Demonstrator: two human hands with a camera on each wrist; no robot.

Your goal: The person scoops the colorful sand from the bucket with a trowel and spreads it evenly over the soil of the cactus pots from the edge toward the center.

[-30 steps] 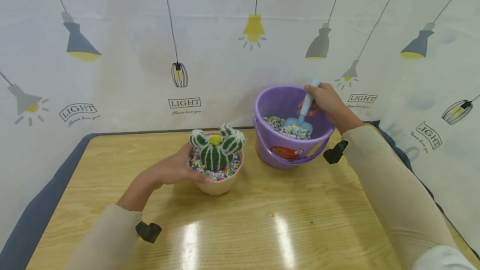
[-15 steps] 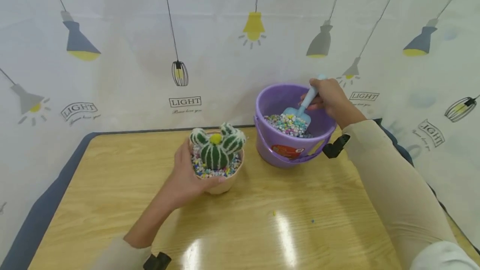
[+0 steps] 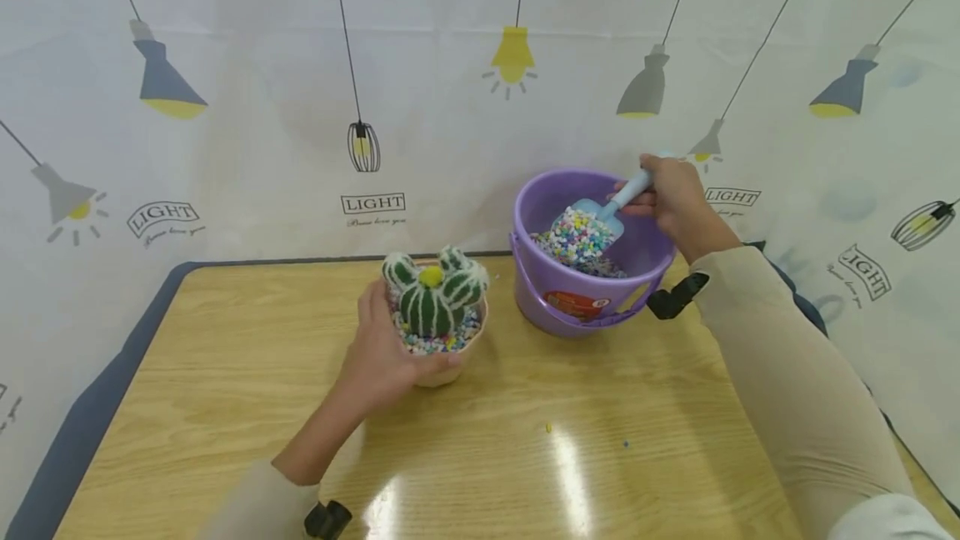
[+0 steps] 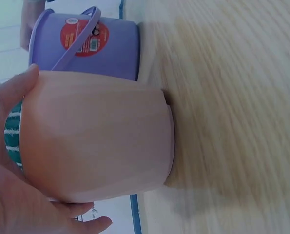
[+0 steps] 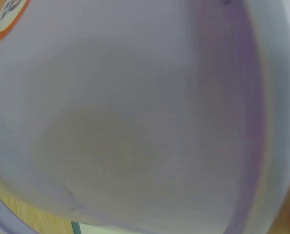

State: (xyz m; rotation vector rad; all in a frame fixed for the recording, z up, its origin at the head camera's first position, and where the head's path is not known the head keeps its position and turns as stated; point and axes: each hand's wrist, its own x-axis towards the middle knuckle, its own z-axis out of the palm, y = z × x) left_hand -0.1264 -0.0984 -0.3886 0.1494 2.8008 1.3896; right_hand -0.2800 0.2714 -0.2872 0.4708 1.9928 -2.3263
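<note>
My left hand [image 3: 381, 357] grips a peach flower pot [image 4: 96, 136], its thumb along the near side of the rim and its fingers on the far left side. A green cactus [image 3: 429, 311] with white ridges and a yellow top stands in the pot among multicoloured pebbles. To the right, my right hand [image 3: 681, 200] holds the handle of a light blue toy shovel [image 3: 636, 185]. Heaped on its blade are colourful pebbles [image 3: 581, 233], inside the purple bucket [image 3: 534, 294]. More pebbles lie below in the bucket. The right wrist view is filled mostly by the bucket wall [image 5: 110, 97].
Both containers stand on a wooden table [image 3: 225, 407] near its back edge. Behind rises a white cloth [image 3: 262, 148] printed with lamps. A yellow pebble [image 3: 548, 427] and a blue pebble [image 3: 626, 443] lie loose on the table front. The bucket's handle [image 4: 79, 39] hangs down its front.
The shovel has come up out of the pebbles with a heaped load, its handle tilting further right with my right hand. My left hand has shifted round the pot toward its near side.
</note>
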